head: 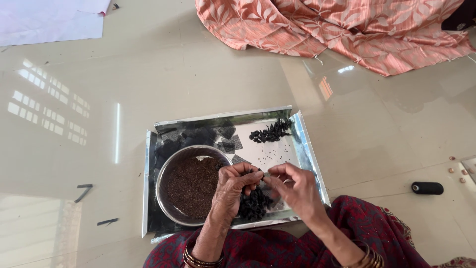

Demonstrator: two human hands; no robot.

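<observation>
Glossy floor [148, 74] lies open around silver tray [307, 149].

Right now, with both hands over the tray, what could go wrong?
1. The steel bowl of tiny brown seeds sits right beside the left hand; a nudge might spill it.
2. The small piece between the fingertips could drop into the dark pile below.

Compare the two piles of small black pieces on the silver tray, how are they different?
The far pile lies near the tray's back right corner, spread thin and apart from the hands. The near pile is thicker, sits beside the bowl, directly under the left hand and right hand. Both look like the same small black pieces.
</observation>
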